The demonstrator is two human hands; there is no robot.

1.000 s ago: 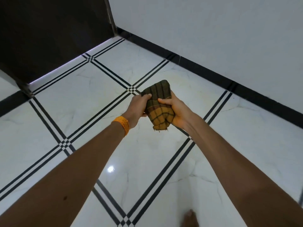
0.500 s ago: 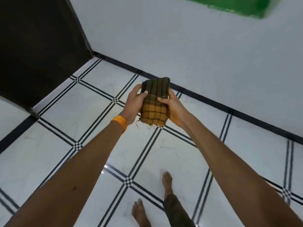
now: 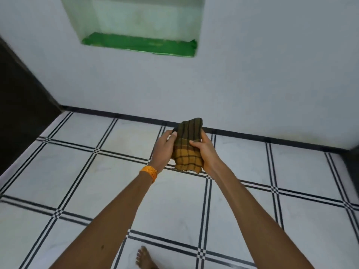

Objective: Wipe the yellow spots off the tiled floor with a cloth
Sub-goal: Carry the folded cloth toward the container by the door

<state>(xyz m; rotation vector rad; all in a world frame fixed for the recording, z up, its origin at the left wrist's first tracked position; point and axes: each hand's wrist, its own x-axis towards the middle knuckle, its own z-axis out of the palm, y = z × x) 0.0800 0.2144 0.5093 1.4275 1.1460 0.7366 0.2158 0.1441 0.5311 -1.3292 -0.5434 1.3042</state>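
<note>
Head view, the only 1 supplied: 2 bare forearms reach forward from the bottom edge, both cut off at the frame before the elbow. The cloth (image 3: 187, 150), a folded checked piece, dark olive at the top and yellow-orange lower down with a frayed bottom edge, is held upright in the air between the 2 hands at mid-frame, well above the tiled floor (image 3: 77, 171) and overlapping the black skirting (image 3: 272, 139) in the picture. The left hand (image 3: 163, 150) grips its left edge, thumb laid on the front face; the remaining fingers curl behind the fabric and are hidden. The right hand (image 3: 206, 154) grips the right edge likewise, thumb across the front, fingers out of sight behind. An orange wristband (image 3: 149, 172) sits on the left wrist. The floor is white marble-look tile crossed by double black lines. 1 bare foot (image 3: 144, 258) shows at the bottom edge, cut off at the ankle. The white wall (image 3: 252, 74) carries a recessed niche (image 3: 139, 43) with a green base, its top cropped and its detail blurred. A dark surface (image 3: 19, 103) at far left cannot be identified.
</note>
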